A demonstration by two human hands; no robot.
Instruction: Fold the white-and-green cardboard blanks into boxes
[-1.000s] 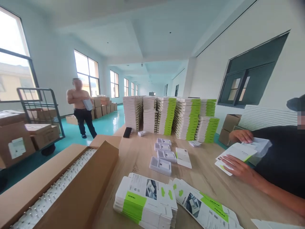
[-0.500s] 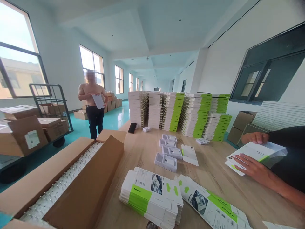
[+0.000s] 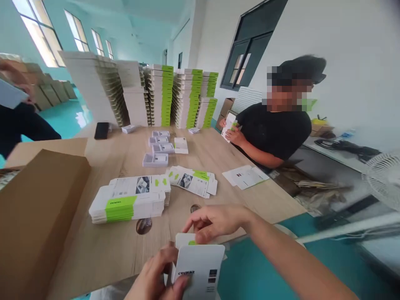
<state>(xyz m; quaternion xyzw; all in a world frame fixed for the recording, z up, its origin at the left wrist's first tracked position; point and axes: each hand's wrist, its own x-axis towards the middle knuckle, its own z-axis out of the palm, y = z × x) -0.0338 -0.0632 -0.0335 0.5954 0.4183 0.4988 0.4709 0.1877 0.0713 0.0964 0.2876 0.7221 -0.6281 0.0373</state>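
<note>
the left hand [image 3: 161, 268] is clamped on a white box [image 3: 200, 264] by the table's [image 3: 103, 252] near edge; the right hand [image 3: 215, 223] touches its seemingly unclosed top, grip unclear. flat boxes [image 3: 120, 208] lie unassembled, trays [image 3: 155, 160] unpacked; tall stacks [image 3: 162, 98] beyond look finished.

Piled cartons [image 3: 128, 202] (flattened) block left; bare tabletop [image 3: 265, 202] opens right.

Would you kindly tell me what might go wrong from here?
The box is at the near edge of the table, with floor showing beside it; if the left hand loosened, it might drop. The right hand is at the box's upper flap, where pressing too hard could crease it. The tall stacks have uneven sides, so a hard bump might topple some onto the nearby phone.
</note>
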